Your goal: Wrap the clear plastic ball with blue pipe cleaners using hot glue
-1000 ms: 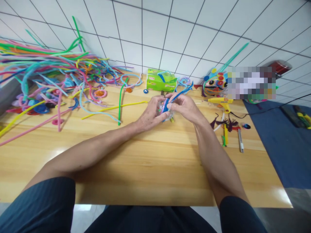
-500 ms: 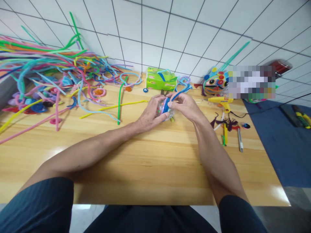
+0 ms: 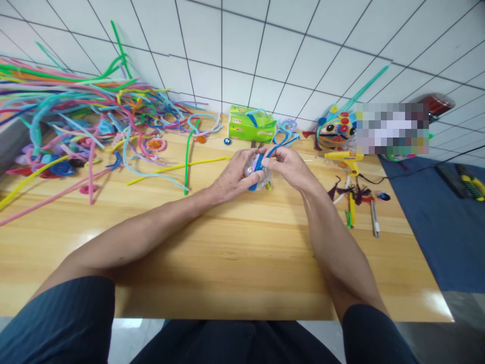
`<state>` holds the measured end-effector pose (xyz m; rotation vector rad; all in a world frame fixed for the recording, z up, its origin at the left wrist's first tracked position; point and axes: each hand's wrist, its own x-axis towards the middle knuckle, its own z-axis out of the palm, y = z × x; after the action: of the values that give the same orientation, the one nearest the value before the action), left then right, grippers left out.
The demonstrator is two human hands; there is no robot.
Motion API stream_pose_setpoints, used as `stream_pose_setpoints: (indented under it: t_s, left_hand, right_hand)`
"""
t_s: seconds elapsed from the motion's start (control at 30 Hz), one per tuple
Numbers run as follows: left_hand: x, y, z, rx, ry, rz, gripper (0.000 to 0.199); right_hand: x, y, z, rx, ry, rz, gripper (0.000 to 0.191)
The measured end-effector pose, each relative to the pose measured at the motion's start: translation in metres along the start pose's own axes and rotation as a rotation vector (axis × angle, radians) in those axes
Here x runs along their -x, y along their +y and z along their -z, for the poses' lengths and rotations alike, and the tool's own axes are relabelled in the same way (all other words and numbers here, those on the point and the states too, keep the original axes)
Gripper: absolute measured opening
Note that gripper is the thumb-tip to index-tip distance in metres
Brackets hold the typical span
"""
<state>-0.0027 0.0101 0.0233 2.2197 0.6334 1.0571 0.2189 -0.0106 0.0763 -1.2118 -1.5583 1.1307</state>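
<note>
My left hand (image 3: 235,176) is closed around a small clear plastic piece (image 3: 264,182), perhaps the bottom of a bottle, with pink and purple bits on it. A blue pipe cleaner (image 3: 258,164) runs across this piece, and my left thumb presses near its lower end. My right hand (image 3: 290,166) pinches the same blue pipe cleaner between thumb and fingers; its loose end sticks up past the knuckles. Fingers hide part of the plastic piece. Just behind my hands stands a green patterned packet (image 3: 246,130), with a dark tool tip between.
Many coloured pipe cleaners (image 3: 94,96) heap at the left. A green pipe cleaner (image 3: 187,162) and a yellow one (image 3: 204,161) lie nearer. At right are a yellow glue gun (image 3: 346,156) with its cord, a utility knife (image 3: 375,218) and a decorated piece (image 3: 335,129).
The clear plastic piece has turned slightly in my left hand, and the blue pipe cleaner across it shows more. Both hands stay in nearly the same place.
</note>
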Motion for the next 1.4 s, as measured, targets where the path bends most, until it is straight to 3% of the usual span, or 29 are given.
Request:
stream_pose_setpoints:
  t_s: [0.23, 0.7, 0.97, 1.2, 1.4]
  left_hand:
    - [0.004, -0.002, -0.008, -0.077, 0.083, -0.060, 0.065]
    - [0.006, -0.001, -0.010, -0.103, 0.084, -0.067, 0.059]
    - [0.001, 0.003, -0.007, -0.040, 0.088, 0.023, 0.061]
    - [0.001, 0.001, -0.004, -0.072, 0.060, -0.040, 0.060]
    - [0.002, 0.000, -0.004, -0.064, 0.057, -0.034, 0.061]
  right_hand:
    - [0.001, -0.001, 0.000, -0.029, 0.007, 0.010, 0.038]
    - [0.001, 0.003, 0.004, -0.017, 0.007, -0.018, 0.028]
    - [0.003, 0.001, 0.002, -0.006, -0.002, 0.000, 0.033]
    - [0.003, -0.004, 0.008, -0.030, -0.026, -0.035, 0.037]
    - [0.007, -0.011, 0.012, -0.032, -0.088, 0.025, 0.028]
